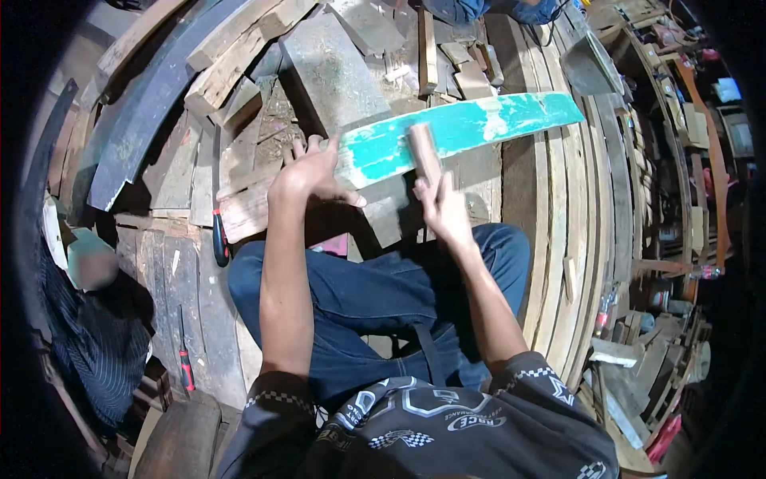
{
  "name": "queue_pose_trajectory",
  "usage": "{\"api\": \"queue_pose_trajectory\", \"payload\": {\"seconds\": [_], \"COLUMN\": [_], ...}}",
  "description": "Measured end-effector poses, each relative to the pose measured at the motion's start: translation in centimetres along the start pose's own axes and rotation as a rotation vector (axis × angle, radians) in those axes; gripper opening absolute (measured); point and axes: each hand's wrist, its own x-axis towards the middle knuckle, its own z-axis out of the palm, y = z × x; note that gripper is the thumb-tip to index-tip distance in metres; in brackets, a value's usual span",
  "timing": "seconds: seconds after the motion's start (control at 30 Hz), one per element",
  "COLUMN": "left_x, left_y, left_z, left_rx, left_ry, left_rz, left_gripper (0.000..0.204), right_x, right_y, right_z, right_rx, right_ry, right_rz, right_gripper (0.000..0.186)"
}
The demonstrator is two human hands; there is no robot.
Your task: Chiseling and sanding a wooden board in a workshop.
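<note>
A long board (463, 128) with worn turquoise paint lies across in front of my crossed legs, its right end reaching to the right. My left hand (315, 174) is on its left part, fingers at the far edge and thumb at the near edge. Beneath and left of this hand is bare pale wood (243, 209); whether it belongs to the same board I cannot tell. In my closed right hand (445, 209) is a short wooden block (424, 152), slightly blurred. The block's far end is over the middle of the painted face.
Wooden beams (558, 239) run lengthwise on my right. Offcuts and planks (331, 72) lie beyond the board. A red-and-black-handled tool (220, 239) stands near my left knee, a screwdriver (186, 367) farther left. Another person (96, 295) is at left; someone's jeans (531, 11) show at the top.
</note>
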Motion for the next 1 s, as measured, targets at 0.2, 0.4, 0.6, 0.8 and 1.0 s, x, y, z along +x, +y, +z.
{"api": "queue_pose_trajectory", "payload": {"seconds": [0.2,0.4,0.6,0.8,1.0], "left_x": [-1.1,-0.7,-0.5,-0.4,-1.1], "left_y": [0.7,0.0,0.0,-1.0,0.2], "left_z": [-1.0,-0.8,-1.1,-0.2,-1.2], "left_rx": [0.076,0.072,0.048,0.084,-0.015], "left_ry": [-0.009,0.011,-0.004,0.092,0.057], "left_rz": [-0.054,-0.011,-0.056,-0.075,-0.134], "left_gripper": [0.143,0.137,0.125,0.115,0.106], "right_x": [-1.0,-1.4,-1.6,-1.9,-2.0], "right_y": [-0.9,-0.3,1.1,0.2,0.6], "right_z": [-1.0,-1.1,-0.8,-1.4,-2.0], "right_rx": [-0.128,-0.164,0.065,0.127,0.415], "right_ry": [-0.126,-0.133,-0.036,-0.101,0.020], "right_rz": [-0.006,-0.062,-0.157,-0.110,-0.119], "right_gripper": [0.046,0.048,0.048,0.045,0.048]}}
